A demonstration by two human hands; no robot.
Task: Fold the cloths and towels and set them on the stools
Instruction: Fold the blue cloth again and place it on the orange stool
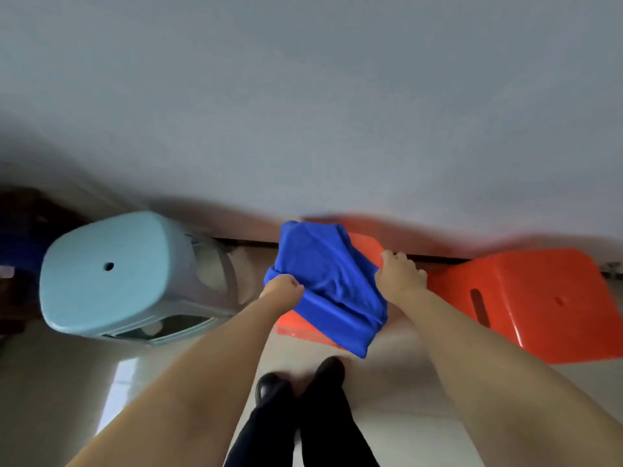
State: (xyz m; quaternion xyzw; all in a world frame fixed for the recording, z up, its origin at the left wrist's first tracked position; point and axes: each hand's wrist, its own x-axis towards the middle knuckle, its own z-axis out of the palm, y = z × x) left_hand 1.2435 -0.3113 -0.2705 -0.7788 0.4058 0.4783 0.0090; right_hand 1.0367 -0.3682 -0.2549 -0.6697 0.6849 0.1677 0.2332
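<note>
Both hands, left hand (283, 288) and right hand (399, 276), have fingers pinching the blue cloth (328, 284) over the middle orange stool (365, 246).

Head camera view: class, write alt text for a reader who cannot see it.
Left hand and right hand grip a bright blue cloth over the middle orange plastic stool. A pale blue plastic stool and another orange plastic stool flank it.
</note>
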